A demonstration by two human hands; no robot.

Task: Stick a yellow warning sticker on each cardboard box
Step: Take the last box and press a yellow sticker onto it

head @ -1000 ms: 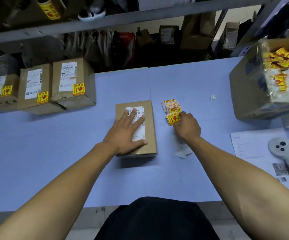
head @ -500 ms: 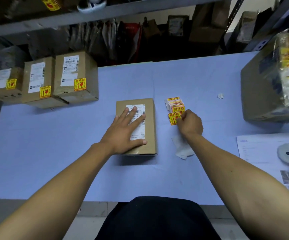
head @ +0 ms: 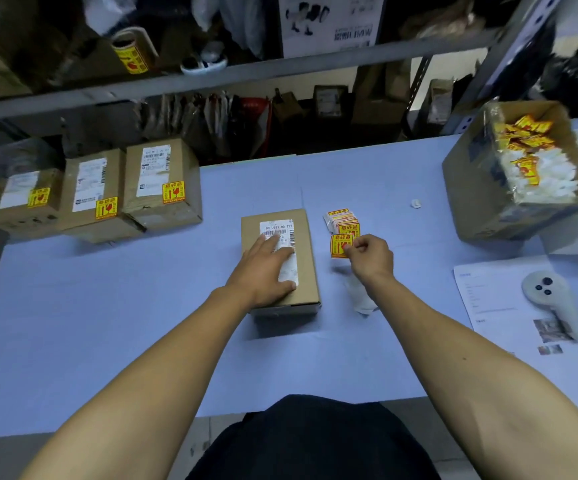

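Note:
A small cardboard box (head: 306,251) with a white shipping label lies in the middle of the blue table (head: 107,323). My left hand (head: 263,271) rests flat on its top with fingers spread. Just right of the box, my right hand (head: 370,256) pinches a yellow warning sticker (head: 338,244) a little above the table. A stack of yellow stickers (head: 343,221) sits right behind it. Three cardboard boxes (head: 156,188) at the far left each carry a yellow sticker.
A large open carton (head: 471,188) with sticker scraps and white backing paper stands at the far right. White backing scraps (head: 360,296) lie under my right wrist. A paper sheet (head: 488,299) with a grey controller (head: 545,294) lies at right. A metal shelf (head: 246,77) runs behind the table.
My right hand has lifted one yellow sticker off the stack and drawn it slightly toward me. My left hand stays flat on the box. The camera view has shifted.

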